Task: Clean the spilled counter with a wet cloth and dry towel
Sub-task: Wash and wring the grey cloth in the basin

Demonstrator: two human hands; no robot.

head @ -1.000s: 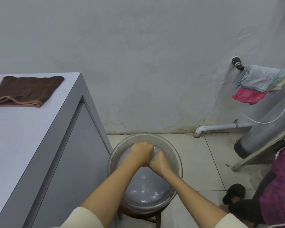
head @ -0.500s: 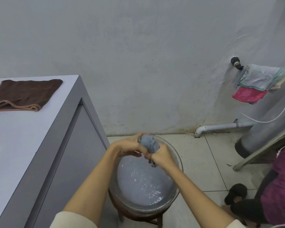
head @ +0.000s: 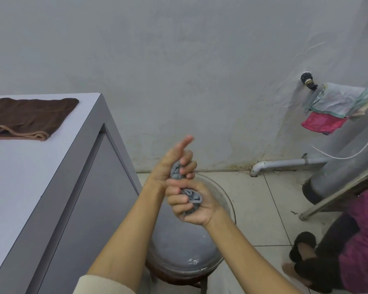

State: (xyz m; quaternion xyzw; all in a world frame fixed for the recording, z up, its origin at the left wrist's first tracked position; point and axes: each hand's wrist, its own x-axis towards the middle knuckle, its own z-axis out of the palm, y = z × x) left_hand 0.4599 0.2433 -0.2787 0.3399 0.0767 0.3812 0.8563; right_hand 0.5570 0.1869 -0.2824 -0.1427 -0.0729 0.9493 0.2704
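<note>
Gripped at both ends above a round glass basin [head: 225, 200] of water: a twisted grey wet cloth [head: 186, 187], far end in the curled left hand [head: 172, 166], index finger apparently raised, near end in the closed right hand [head: 191, 204]. Folded at the grey counter's [head: 26, 183] far edge: a brown towel [head: 28, 117].
</note>
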